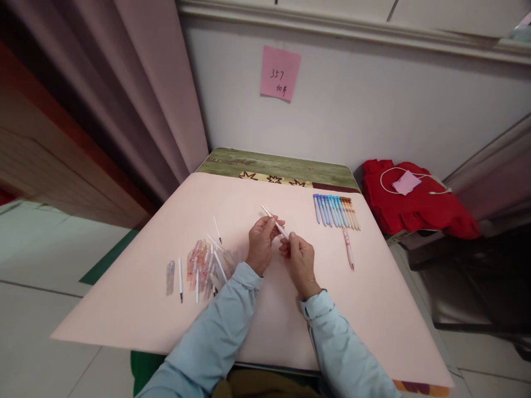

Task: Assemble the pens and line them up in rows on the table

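My left hand (261, 242) and my right hand (299, 260) meet over the middle of a pink sheet (257, 309). Both are closed on a thin white pen refill (274, 220), which sticks out up and to the left from between the fingers. To the left lies a loose pile of clear pen barrels and white refills (205, 264). A single clear barrel (170, 277) and a white refill (180, 279) lie further left. At the right, a neat row of blue and orange pens (336, 211) lies side by side, with one pink pen (348, 249) below it.
The pink sheet covers a small table whose green patterned top (274, 166) shows at the far edge, against a white wall with a pink sticky note (280, 73). A red cloth with a white cable (410, 202) lies to the right. Curtains hang at the left.
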Motion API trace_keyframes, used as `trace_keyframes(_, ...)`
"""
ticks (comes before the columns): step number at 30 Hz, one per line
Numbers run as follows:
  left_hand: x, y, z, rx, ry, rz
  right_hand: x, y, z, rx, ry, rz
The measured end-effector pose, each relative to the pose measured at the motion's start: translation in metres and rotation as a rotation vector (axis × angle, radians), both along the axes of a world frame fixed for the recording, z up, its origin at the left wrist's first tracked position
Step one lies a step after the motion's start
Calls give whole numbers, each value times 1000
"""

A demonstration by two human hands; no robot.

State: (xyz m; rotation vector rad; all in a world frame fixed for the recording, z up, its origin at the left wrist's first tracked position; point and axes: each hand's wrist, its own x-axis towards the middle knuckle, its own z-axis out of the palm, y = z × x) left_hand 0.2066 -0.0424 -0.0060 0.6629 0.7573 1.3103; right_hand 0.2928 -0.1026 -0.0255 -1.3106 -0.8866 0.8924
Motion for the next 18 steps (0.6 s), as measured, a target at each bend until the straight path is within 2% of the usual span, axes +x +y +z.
trace_keyframes(5, 0, 0, 0, -2, 13, 4, 1, 1, 0, 26, -56, -56)
trace_keyframes(11, 0, -1, 2, 13, 33, -6, 0, 0, 0, 2, -11, 13)
trace_keyframes(18, 0, -1, 4, 12, 23, 6, 1, 0, -2, 27, -70, -24)
